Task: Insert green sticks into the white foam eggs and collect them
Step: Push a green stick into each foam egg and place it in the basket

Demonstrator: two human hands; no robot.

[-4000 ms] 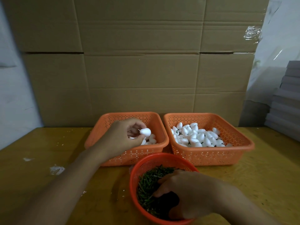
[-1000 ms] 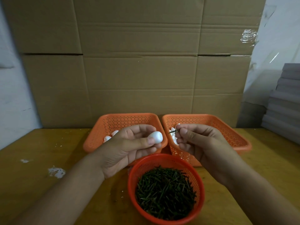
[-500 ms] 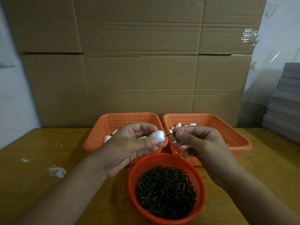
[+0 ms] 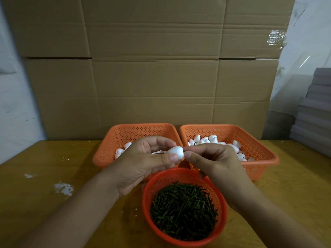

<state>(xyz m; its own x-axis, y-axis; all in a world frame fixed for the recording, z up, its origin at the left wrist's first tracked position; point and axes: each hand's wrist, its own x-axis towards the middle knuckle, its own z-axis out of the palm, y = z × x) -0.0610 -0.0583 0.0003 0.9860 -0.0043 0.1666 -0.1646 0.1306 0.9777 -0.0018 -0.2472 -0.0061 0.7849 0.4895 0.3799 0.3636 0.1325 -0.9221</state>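
- The foam egg [image 4: 176,152] was held above the gap between the two rectangular baskets, pinched in the left hand [image 4: 143,161] between thumb and curled fingers, its blunt end turned toward the right hand [image 4: 213,161].
- The right hand's thumb and forefinger were pressed together right at that blunt end; they presumably pinched a green stick, but none showed, so it was either hidden or already pushed in.
- To do this step well, the push should have run straight along the egg's long axis, since foam tears if the stick goes in at a slant.
- The left grip needed to be firm without denting the foam.
- The round basket [image 4: 222,208] of green sticks [image 4: 182,210] sat just below both hands, handy for the next stick.
- The left basket [image 4: 143,127] held a few eggs, the right basket [image 4: 259,151] many more; which one collected finished eggs I could not tell.
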